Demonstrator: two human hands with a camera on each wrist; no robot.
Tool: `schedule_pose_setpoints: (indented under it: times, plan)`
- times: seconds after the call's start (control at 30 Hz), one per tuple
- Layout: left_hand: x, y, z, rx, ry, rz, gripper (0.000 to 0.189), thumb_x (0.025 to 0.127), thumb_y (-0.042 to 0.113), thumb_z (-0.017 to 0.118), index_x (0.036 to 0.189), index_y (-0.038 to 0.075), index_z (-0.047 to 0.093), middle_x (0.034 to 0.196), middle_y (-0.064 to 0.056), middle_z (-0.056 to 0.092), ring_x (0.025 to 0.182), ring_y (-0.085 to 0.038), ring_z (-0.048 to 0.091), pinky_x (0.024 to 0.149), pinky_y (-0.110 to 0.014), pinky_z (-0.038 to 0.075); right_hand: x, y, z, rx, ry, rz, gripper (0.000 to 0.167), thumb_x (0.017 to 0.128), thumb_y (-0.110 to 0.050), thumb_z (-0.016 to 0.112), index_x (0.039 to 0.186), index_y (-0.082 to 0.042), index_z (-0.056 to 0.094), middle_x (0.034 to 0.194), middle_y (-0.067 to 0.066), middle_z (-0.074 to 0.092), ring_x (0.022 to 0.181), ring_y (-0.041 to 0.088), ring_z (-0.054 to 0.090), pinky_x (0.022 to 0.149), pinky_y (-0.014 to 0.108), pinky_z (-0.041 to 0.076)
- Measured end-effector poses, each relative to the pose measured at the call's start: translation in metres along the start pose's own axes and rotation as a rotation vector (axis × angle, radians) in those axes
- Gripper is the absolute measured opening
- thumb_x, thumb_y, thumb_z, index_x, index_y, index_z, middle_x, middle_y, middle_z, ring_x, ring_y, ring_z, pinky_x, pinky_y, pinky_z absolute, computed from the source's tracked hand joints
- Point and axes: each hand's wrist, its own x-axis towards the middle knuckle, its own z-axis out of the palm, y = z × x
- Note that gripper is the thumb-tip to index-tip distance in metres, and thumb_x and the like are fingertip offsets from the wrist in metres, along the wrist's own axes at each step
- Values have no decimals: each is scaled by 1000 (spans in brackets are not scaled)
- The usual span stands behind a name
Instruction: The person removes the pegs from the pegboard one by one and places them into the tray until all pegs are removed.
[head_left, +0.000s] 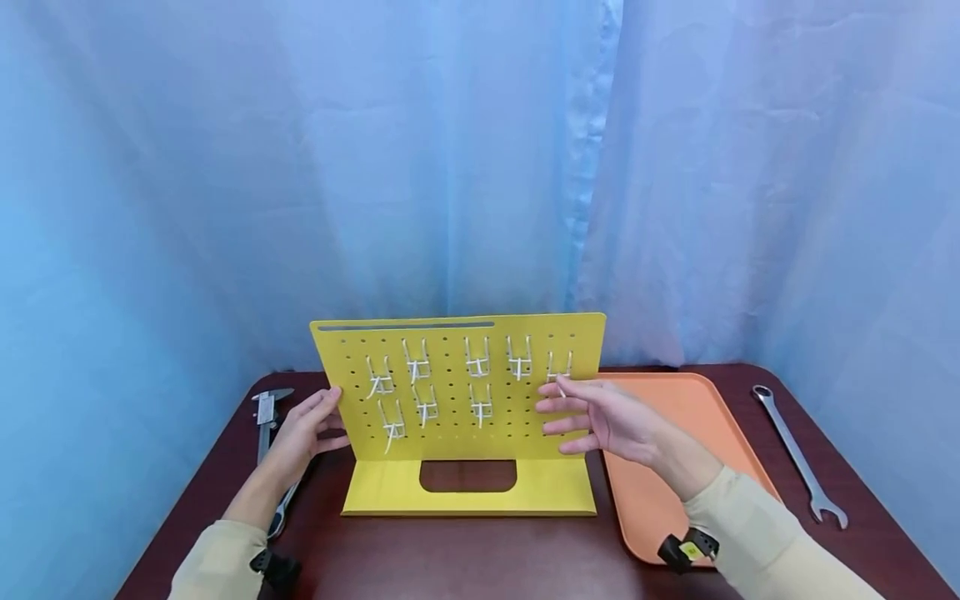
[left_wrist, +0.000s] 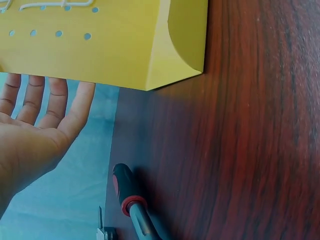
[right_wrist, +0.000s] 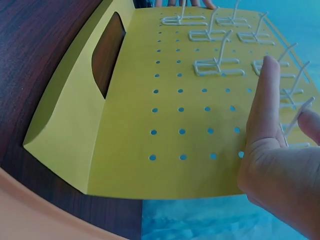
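A yellow pegboard [head_left: 450, 433] stands upright on its folded base, with several white wire hooks [head_left: 480, 367] hanging in its holes. My left hand [head_left: 303, 429] grips the board's left edge, thumb at the front and fingers behind; in the left wrist view those fingers [left_wrist: 75, 110] pass behind the yellow sheet. At the board's right side is my right hand [head_left: 600, 412], its fingers spread and pointing left. Its thumb [right_wrist: 310, 125] lies against the prong of the rightmost hook [right_wrist: 300, 112]. That hook's frame is partly hidden by the hand.
An orange tray [head_left: 675, 392] lies right of the board, partly under my right forearm. Beyond it is a combination wrench [head_left: 798, 454]. On the left lie a caliper [head_left: 265, 412] and a tool with a black and red handle [left_wrist: 127, 185]. Blue curtains [head_left: 450, 167] hang behind the table.
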Motion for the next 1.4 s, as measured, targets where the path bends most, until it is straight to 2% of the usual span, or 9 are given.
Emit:
schedule_pose_setpoints:
  times: [0.17, 0.4, 0.57, 0.9, 1.07, 1.23, 1.4]
  plan:
    - [4, 0, 2, -1, 19, 7, 51, 103, 52, 54, 127, 7, 61, 109, -11, 69, 98, -26, 67, 90, -50, 57, 0, 2, 1, 2, 34, -28, 36, 108, -34, 52, 129, -7, 60, 123, 9, 69, 104, 29, 70, 79, 43, 60]
    - [2, -1, 1, -13, 37, -6, 49, 102, 53, 54, 125, 10, 62, 105, -7, 70, 96, -24, 67, 88, -46, 58, -1, 2, 3, 8, 9, -61, 30, 108, -28, 52, 128, -9, 63, 114, 4, 71, 97, 25, 72, 76, 41, 61]
    - [4, -1, 2, -21, 40, -1, 46, 102, 51, 55, 119, 10, 64, 103, -5, 71, 95, -24, 67, 86, -45, 59, -4, 1, 2, 46, 7, -70, 26, 109, -25, 51, 126, -11, 65, 113, 2, 71, 93, 21, 72, 75, 39, 61]
    - [2, -3, 3, -61, 34, 2, 43, 103, 51, 54, 110, 10, 64, 100, -4, 71, 95, -23, 68, 86, -45, 59, -5, 1, 3, 8, 48, -68, 33, 107, -29, 56, 131, -7, 62, 116, 5, 70, 95, 22, 72, 74, 37, 61]
    - [-1, -8, 6, -58, 46, 2, 43, 104, 50, 53, 118, 12, 66, 102, -4, 72, 95, -22, 68, 86, -42, 58, -6, -2, 3, -21, 66, -57, 35, 106, -30, 57, 132, -8, 62, 119, 6, 69, 98, 24, 71, 75, 38, 61]
    - [1, -6, 7, -33, 57, -8, 51, 103, 53, 52, 129, 11, 63, 107, -2, 73, 99, -21, 68, 89, -42, 58, -7, -3, 4, -9, 60, -65, 35, 107, -29, 56, 133, -7, 61, 119, 6, 69, 94, 20, 72, 72, 35, 61]
    - [1, -4, 4, -36, 65, -28, 53, 101, 55, 54, 129, 11, 63, 107, -2, 73, 98, -21, 68, 89, -44, 57, -5, 0, 6, -15, 78, -57, 38, 106, -30, 56, 136, -6, 58, 126, 9, 67, 95, 19, 72, 72, 34, 60]
